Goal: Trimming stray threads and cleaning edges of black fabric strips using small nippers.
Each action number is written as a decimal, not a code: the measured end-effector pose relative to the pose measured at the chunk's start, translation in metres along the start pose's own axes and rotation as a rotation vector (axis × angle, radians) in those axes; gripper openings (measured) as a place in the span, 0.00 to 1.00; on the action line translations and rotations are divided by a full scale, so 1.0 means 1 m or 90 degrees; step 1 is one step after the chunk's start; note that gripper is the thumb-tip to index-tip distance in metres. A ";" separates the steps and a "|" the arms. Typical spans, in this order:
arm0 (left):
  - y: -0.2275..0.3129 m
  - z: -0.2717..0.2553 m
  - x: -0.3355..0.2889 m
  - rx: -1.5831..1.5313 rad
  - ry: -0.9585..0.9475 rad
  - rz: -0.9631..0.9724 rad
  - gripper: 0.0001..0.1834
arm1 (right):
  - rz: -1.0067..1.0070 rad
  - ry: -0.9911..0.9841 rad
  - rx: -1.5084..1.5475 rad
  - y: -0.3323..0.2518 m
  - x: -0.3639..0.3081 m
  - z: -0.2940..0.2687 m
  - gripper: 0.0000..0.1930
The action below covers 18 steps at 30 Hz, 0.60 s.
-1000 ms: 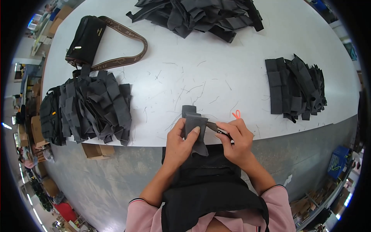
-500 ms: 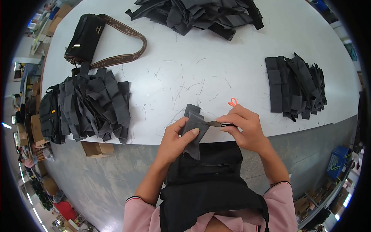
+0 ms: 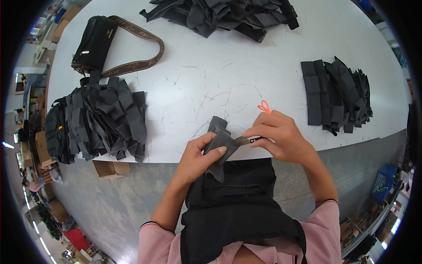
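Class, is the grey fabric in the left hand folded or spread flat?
Folded: the grey fabric bends into overlapping layers, pinched in the left hand rather than lying flat.

Backpack (image 3: 56, 132) and left strip pile (image 3: 107, 114) lying at table's (image 3: 250, 57) near-left corner, shoulder bag (image 3: 93, 44) resting behind. Right pile (image 3: 336, 94) lying toward right edge, far pile (image 3: 224, 15) opposite near edge.

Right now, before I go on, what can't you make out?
All in the head view:
Snips: handle mostly hidden by the right grip; tips too small to tell whether they touch cloth.
Dark cloth piece: partly covered by the left grip.
Far fabric pile: cut off by the upper edge.
Black backpack: partly hidden by the left fabric pile.
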<state>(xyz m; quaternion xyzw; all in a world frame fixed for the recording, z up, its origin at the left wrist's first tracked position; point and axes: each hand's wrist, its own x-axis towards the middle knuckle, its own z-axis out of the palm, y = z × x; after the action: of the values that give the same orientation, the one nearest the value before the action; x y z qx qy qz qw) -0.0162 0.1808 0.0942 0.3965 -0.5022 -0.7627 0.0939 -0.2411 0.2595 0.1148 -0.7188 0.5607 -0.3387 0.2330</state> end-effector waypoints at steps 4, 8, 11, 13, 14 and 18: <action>0.000 0.002 0.000 0.014 0.003 -0.010 0.10 | 0.008 0.013 0.018 0.001 -0.004 0.003 0.13; 0.002 0.010 0.000 0.025 0.011 0.001 0.10 | 0.114 0.137 0.036 -0.018 -0.010 0.020 0.13; 0.002 0.016 0.001 0.101 0.038 0.030 0.10 | 0.094 0.199 -0.038 -0.028 -0.009 0.037 0.14; -0.004 0.020 0.002 0.097 0.075 0.087 0.10 | 0.121 0.208 -0.050 -0.035 -0.011 0.043 0.14; -0.006 0.020 0.003 0.097 0.074 0.089 0.10 | 0.148 0.215 -0.059 -0.037 -0.011 0.045 0.15; -0.008 0.024 0.003 0.185 0.118 0.133 0.10 | 0.148 0.223 -0.095 -0.041 -0.012 0.052 0.15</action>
<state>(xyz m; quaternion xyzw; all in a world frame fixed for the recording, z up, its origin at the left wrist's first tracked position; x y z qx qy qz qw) -0.0325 0.1996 0.0901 0.4204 -0.6347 -0.6284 0.1598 -0.1777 0.2796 0.1067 -0.5945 0.6953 -0.3870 0.1155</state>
